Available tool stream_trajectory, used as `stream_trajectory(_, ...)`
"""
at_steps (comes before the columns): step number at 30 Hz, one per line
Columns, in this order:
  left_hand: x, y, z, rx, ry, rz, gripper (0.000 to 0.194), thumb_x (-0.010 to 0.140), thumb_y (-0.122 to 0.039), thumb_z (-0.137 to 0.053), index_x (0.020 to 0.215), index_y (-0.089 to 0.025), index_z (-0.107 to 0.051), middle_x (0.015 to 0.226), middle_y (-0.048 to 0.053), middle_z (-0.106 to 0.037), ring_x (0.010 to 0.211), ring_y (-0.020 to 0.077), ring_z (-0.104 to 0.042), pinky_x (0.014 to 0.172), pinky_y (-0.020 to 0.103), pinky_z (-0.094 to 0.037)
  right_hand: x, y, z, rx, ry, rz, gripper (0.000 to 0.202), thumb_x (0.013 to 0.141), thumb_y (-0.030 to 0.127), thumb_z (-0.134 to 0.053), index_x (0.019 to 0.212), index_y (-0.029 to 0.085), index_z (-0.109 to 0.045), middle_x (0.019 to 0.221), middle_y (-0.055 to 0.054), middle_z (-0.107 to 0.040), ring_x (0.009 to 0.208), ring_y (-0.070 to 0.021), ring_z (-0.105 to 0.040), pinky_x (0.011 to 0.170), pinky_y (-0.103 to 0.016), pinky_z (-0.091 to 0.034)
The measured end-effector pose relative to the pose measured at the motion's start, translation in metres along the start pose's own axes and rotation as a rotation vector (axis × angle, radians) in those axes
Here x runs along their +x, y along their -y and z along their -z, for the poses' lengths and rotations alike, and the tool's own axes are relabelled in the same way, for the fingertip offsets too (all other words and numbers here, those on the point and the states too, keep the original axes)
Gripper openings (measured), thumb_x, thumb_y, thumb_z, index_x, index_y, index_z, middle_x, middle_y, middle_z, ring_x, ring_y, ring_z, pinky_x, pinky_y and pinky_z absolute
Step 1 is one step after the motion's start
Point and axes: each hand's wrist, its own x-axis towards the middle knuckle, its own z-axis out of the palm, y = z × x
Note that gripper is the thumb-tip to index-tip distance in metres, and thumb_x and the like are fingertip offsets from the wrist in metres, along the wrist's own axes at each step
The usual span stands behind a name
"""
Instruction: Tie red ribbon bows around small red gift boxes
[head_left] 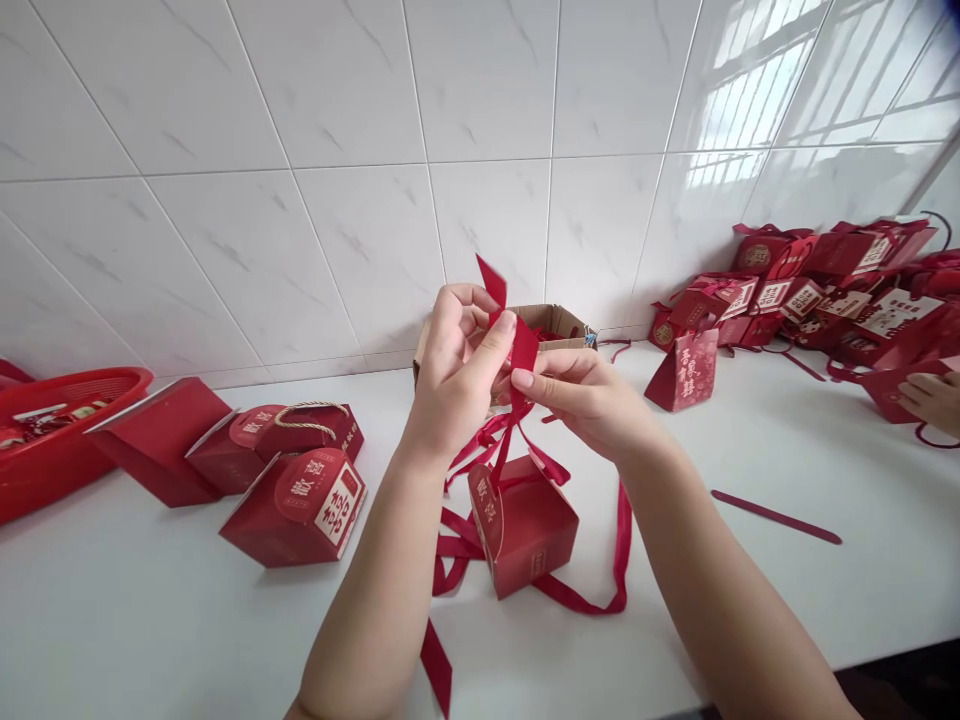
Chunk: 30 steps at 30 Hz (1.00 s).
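Both hands meet above a small red gift box [534, 530] on the white table. Between thumb and fingers, my left hand [469, 365] pinches a red ribbon [525, 345], whose pointed end sticks up past the fingertips. Just below and to the right, my right hand [574, 395] is closed on the same ribbon with thumb and forefinger. From the fingers the ribbon runs down to the top of the box. Further loops of red ribbon [621, 550] lie around the box. Part of the ribbon is hidden by the fingers.
Red gift boxes [296, 510] stand at left beside a red plastic basin [75, 395]. Behind my hands is a cardboard box [555, 318]. Many finished-looking boxes [780, 295] are piled at right, near another person's hand [932, 398]. A loose ribbon strip [776, 517] lies right.
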Motion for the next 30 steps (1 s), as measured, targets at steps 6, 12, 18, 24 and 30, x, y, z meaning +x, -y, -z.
stream_trajectory(6, 0.003, 0.005, 0.001, -0.072, -0.035, 0.025, 0.02, 0.075, -0.025, -0.069, 0.082, -0.023, -0.051, 0.076, -0.002, -0.05, 0.057, 0.0076, -0.049, 0.046, 0.021, -0.038, -0.001, 0.005, 0.004, -0.049, -0.04, -0.015, 0.022, 0.079, 0.038, -0.067, 0.066, 0.02, -0.066, 0.07, 0.001, -0.062, 0.072, -0.0124, -0.057, 0.071, -0.029, -0.047)
stream_trajectory(12, 0.009, 0.011, 0.008, -0.023, -0.148, -0.002, 0.014, 0.075, -0.024, -0.068, 0.085, -0.023, -0.059, 0.078, 0.0, -0.055, 0.062, 0.0093, -0.054, 0.045, 0.021, -0.034, -0.005, 0.013, 0.022, -0.138, -0.293, 0.002, 0.025, 0.076, 0.046, -0.068, 0.073, 0.022, -0.068, 0.079, -0.001, -0.067, 0.078, -0.016, -0.062, 0.07, -0.031, -0.051)
stream_trajectory(18, 0.013, 0.01, 0.015, -0.001, -0.22, -0.088, 0.015, 0.075, -0.037, -0.071, 0.076, -0.026, -0.061, 0.074, -0.001, -0.06, 0.059, 0.0107, -0.054, 0.046, 0.027, -0.035, -0.015, 0.025, 0.039, -0.305, -0.503, 0.124, 0.027, 0.076, 0.048, -0.067, 0.067, 0.023, -0.065, 0.075, -0.001, -0.067, 0.078, -0.0172, -0.065, 0.066, -0.031, -0.052)
stream_trajectory(24, 0.017, 0.009, 0.019, -0.169, -0.237, -0.134, 0.003, 0.078, -0.024, -0.07, 0.078, -0.026, -0.067, 0.076, -0.003, -0.059, 0.058, 0.009, -0.046, 0.046, 0.027, -0.028, -0.021, 0.03, 0.045, -0.333, -0.592, 0.232, 0.02, 0.08, 0.039, -0.066, 0.068, 0.024, -0.066, 0.082, -0.001, -0.068, 0.079, -0.0164, -0.064, 0.07, -0.033, -0.053)
stream_trajectory(30, 0.025, 0.021, 0.024, -0.238, -0.224, -0.091, 0.002, 0.077, -0.023, -0.072, 0.077, -0.024, -0.07, 0.071, -0.003, -0.057, 0.059, 0.0078, -0.047, 0.05, 0.025, -0.033, -0.015, 0.025, 0.052, -0.438, -0.698, 0.248, 0.022, 0.078, 0.044, -0.066, 0.071, 0.023, -0.067, 0.077, -0.001, -0.066, 0.08, -0.0164, -0.065, 0.066, -0.03, -0.052)
